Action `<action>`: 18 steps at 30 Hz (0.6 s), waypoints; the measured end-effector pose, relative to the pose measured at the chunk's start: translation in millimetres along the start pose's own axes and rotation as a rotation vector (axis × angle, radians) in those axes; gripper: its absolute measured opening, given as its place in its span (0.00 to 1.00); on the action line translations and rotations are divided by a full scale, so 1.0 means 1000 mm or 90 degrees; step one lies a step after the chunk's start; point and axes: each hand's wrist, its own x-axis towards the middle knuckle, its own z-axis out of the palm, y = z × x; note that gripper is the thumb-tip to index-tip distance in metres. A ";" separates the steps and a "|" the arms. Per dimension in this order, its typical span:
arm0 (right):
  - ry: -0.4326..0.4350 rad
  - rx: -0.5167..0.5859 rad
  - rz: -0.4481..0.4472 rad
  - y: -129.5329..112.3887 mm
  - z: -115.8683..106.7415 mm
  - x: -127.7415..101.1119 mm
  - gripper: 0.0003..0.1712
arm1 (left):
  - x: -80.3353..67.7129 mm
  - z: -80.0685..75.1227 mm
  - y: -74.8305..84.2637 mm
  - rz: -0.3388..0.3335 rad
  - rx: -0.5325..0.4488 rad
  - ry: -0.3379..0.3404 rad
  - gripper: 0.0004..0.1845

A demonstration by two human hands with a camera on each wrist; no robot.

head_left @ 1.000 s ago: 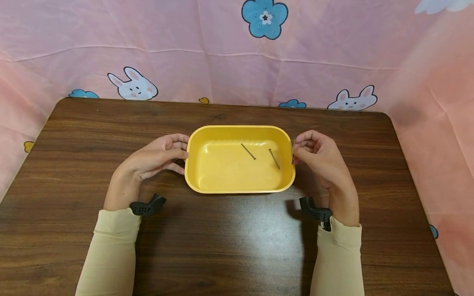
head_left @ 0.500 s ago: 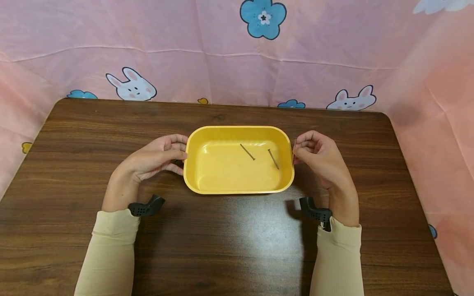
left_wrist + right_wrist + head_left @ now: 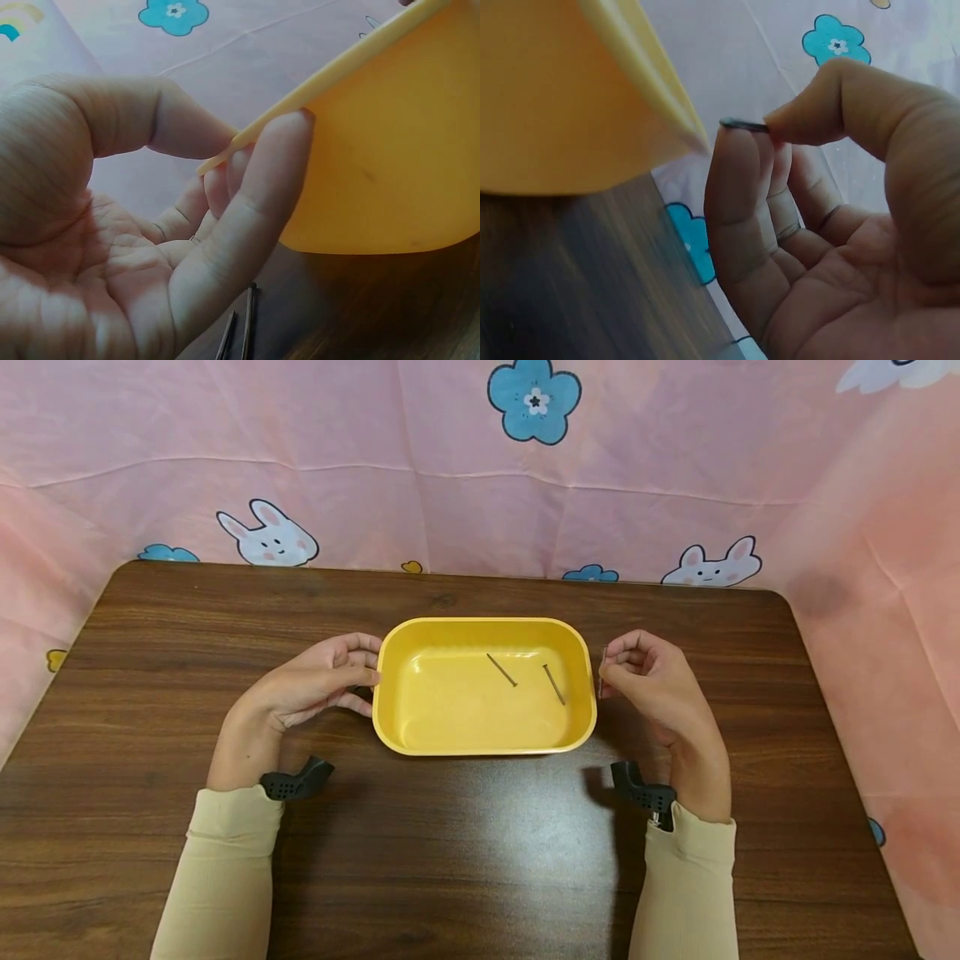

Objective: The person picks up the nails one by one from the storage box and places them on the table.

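One slender metal nail (image 3: 502,669) and a second nail (image 3: 554,684) lie slanting and apart on the glossy floor of a yellow tray (image 3: 484,750), a smooth oblong with rounded corners. Dark, streaked wood-grain counter (image 3: 450,852) spreads broadly in front of the tray and to both sides, with a narrower strip behind, ending at softly creased pink printed cloth (image 3: 480,502). The tray's top is open, framed by a thin rim.

At its left edge, the left hand (image 3: 318,681) has its grip clamped on the rim, thumb and forefinger on opposite faces. Below that hand, the left wrist view shows two thin dark rods (image 3: 249,319); what supports them is unclear. Just outside the right end, the right hand (image 3: 651,677) pinches a third nail (image 3: 744,125) between thumb and fingertips, a narrow gap separating it from the rim.
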 end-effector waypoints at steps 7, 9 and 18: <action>0.015 -0.062 0.008 0.006 -0.001 0.001 0.11 | 0.000 0.000 -0.001 0.004 0.005 0.000 0.24; 0.018 -0.077 0.003 0.007 -0.001 0.002 0.12 | 0.000 0.000 -0.002 0.005 0.003 -0.001 0.24; 0.032 -0.154 -0.006 0.010 -0.001 0.003 0.15 | 0.000 0.000 -0.002 0.009 0.003 -0.003 0.23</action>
